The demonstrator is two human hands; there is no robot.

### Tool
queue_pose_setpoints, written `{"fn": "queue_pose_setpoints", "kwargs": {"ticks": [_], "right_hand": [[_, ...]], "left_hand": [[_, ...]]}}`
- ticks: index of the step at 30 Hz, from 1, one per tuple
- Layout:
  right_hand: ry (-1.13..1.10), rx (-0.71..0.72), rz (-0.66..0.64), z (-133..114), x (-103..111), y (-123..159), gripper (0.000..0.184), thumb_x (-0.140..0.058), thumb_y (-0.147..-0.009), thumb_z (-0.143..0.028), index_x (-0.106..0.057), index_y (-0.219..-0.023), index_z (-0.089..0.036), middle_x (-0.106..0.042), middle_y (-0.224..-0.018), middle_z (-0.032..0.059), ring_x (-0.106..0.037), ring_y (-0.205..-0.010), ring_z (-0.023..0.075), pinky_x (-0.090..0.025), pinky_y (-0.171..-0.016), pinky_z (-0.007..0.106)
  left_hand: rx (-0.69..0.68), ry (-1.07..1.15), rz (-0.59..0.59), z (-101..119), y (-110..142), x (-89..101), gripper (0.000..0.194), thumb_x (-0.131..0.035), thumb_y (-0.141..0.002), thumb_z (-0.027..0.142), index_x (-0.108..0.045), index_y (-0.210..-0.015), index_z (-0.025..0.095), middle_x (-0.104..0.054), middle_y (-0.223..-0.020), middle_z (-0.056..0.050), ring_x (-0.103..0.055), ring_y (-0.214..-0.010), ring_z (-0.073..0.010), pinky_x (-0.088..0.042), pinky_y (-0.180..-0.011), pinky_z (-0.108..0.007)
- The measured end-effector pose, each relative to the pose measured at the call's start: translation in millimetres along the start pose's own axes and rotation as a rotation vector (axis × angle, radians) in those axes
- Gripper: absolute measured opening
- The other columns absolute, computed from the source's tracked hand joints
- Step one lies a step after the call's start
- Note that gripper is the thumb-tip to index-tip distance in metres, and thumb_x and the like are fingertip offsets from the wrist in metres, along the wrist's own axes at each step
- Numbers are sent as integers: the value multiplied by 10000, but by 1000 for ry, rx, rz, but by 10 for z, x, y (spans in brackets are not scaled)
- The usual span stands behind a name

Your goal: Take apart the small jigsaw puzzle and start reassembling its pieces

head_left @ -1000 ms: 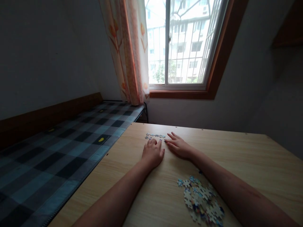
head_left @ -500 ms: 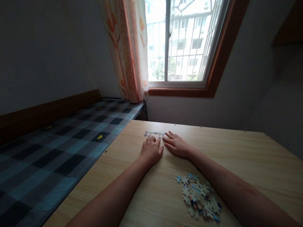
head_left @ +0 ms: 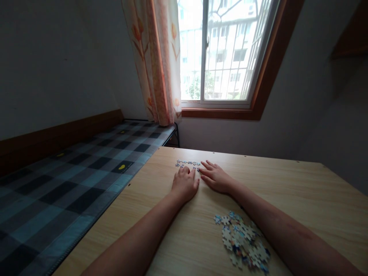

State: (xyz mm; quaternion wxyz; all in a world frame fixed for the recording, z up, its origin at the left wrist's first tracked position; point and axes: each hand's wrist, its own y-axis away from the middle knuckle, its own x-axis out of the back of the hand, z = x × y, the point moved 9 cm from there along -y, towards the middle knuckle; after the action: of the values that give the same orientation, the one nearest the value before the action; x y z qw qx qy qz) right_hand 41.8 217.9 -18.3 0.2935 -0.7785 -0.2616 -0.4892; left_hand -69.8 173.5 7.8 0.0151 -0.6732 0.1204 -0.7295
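A short row of joined puzzle pieces (head_left: 187, 163) lies on the wooden table (head_left: 287, 191), far from me. My left hand (head_left: 185, 185) rests just below the row, fingers curled under, knuckles up. My right hand (head_left: 216, 178) lies flat beside it with fingers stretched out, fingertips touching the right end of the row. A heap of loose puzzle pieces (head_left: 244, 241) sits closer to me, between my forearms and against the right one.
A bed with a blue and black checked cover (head_left: 66, 184) runs along the table's left edge. Behind the table are a barred window (head_left: 221, 53), an orange patterned curtain (head_left: 158, 61) and grey walls.
Only the view has shifted slightly; both hands stay at the row of joined pieces.
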Motion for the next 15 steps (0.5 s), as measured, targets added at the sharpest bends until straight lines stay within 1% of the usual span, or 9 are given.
{"fn": "queue_pose_setpoints", "kwargs": {"ticks": [6, 15], "right_hand": [[17, 13, 6, -46, 20, 13, 566, -336, -1003, -530, -463, -1465, -229, -246, -1611, 118, -145, -1498, 344, -196, -1168, 596], [3, 31, -19, -90, 7, 24, 575, -333, -999, -546, -470, -1461, -233, -246, -1610, 109, -144, -1497, 348, -192, -1169, 603]], "left_hand": [[9, 7, -8, -7, 6, -13, 440, -425, -943, 436, -591, -1280, 205, -553, -1195, -135, -457, -1148, -294, -368, -964, -413], [6, 19, -7, -30, -3, -42, 455, -428, -940, 449, -586, -1291, 207, -548, -1214, -141, -444, -1166, -302, -359, -979, -422]]}}
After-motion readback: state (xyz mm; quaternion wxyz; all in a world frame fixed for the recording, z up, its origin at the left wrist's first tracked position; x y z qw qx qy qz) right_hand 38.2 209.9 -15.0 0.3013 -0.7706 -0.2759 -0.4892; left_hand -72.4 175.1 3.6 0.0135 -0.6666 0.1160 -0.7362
